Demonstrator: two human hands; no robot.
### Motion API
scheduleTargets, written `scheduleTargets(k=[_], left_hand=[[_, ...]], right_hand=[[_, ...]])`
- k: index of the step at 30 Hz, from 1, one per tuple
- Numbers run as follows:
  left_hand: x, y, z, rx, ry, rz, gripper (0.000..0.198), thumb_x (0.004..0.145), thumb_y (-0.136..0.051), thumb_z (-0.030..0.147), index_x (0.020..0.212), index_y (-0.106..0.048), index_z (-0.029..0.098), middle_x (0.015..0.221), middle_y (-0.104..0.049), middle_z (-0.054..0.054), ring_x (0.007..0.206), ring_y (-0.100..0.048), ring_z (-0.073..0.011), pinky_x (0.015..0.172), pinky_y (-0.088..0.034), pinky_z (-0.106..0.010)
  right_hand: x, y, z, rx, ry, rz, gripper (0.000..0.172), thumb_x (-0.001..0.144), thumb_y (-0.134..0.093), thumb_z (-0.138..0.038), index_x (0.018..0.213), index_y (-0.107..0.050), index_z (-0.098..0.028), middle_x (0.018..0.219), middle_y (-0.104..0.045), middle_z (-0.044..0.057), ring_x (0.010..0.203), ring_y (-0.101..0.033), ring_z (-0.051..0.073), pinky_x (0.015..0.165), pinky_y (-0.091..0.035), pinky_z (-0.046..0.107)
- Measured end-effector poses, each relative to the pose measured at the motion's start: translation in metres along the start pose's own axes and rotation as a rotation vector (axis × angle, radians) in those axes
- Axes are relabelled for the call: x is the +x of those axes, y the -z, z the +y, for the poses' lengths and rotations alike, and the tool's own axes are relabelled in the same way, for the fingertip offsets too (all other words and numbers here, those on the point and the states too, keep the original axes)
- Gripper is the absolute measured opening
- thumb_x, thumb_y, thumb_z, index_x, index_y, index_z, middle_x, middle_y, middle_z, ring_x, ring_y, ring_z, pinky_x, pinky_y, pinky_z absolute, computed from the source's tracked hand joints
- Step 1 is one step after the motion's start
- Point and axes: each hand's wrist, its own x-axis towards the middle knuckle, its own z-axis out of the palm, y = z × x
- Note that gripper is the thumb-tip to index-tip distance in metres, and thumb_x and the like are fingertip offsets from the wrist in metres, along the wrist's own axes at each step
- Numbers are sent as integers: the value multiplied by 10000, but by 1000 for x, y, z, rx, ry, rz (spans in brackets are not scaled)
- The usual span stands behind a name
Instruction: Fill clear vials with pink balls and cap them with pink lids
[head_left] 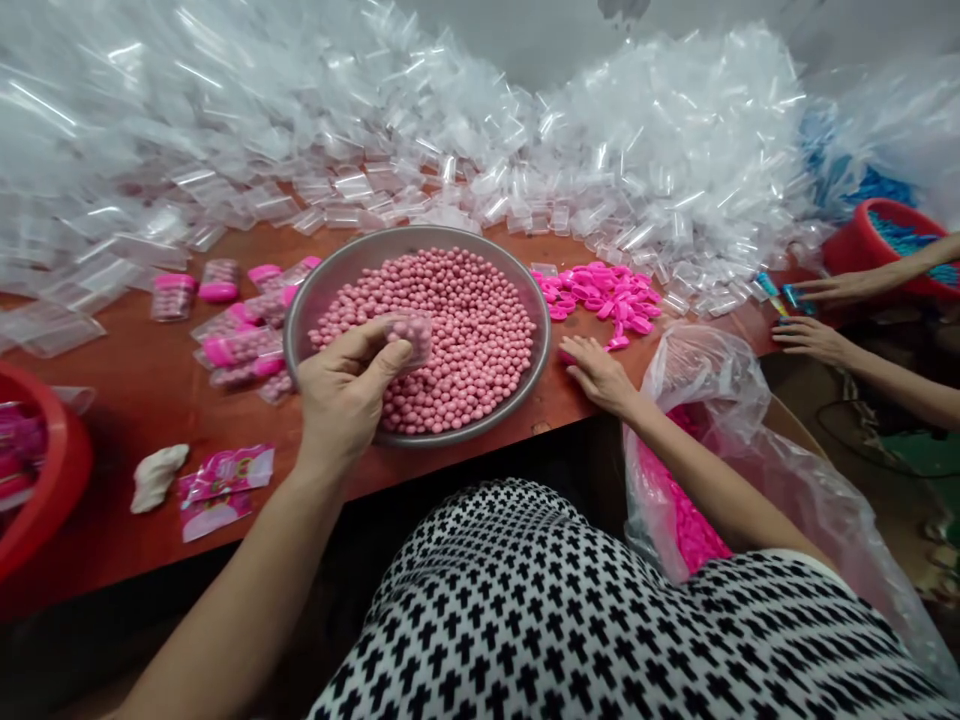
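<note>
The grip of the left hand (349,385) is narrow, thumb and fingers pinching a small clear container (411,340) with pink balls showing inside it. That container is held above the grey bowl (330,285), which is well filled with loose pink balls (465,340). The right hand (600,378) lies palm down on the table, its grip loose and fingers parted, just beside a pile of bright pink caps (600,295); nothing shows in it.

Two printed pink packets (225,490) lie near the front edge at left, their lettering too small to read. A crumpled white lump (157,478) sits just beside them.

The table (135,400) is reddish brown. Filled, pink-capped containers (244,335) cluster left of the bowl, and a red tub (71,470) stands at the far left. Along the back, a huge heap of clear containers (660,130) rises against a grey wall (517,40). A plastic bag (705,360) with pink pieces hangs open near the right forearm. Farther right, a co-worker's hands (814,340) handle blue pieces beside a red basket (840,245).
</note>
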Motion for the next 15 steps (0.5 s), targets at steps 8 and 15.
scheduleTargets(k=[8, 15], left_hand=[[1, 1, 1, 36, -5, 1, 205, 824, -810, 279, 1022, -802, 230, 1026, -797, -9, 913, -741, -145, 877, -644, -284], [3, 1, 4, 181, 40, -115, 400, 774, -794, 452, 1067, -792, 180, 1098, -787, -79, 1010, -738, -241, 943, -615, -371]], right_hand=[[29, 21, -9, -48, -309, -49, 390, 879, -648, -358, 1184, -696, -119, 1071, -765, 164, 949, -719, 269, 870, -539, 382], [53, 36, -29, 180, -229, 47, 237, 895, -612, -330, 1035, -688, -154, 868, -736, 72, 754, -673, 191, 724, -526, 318]])
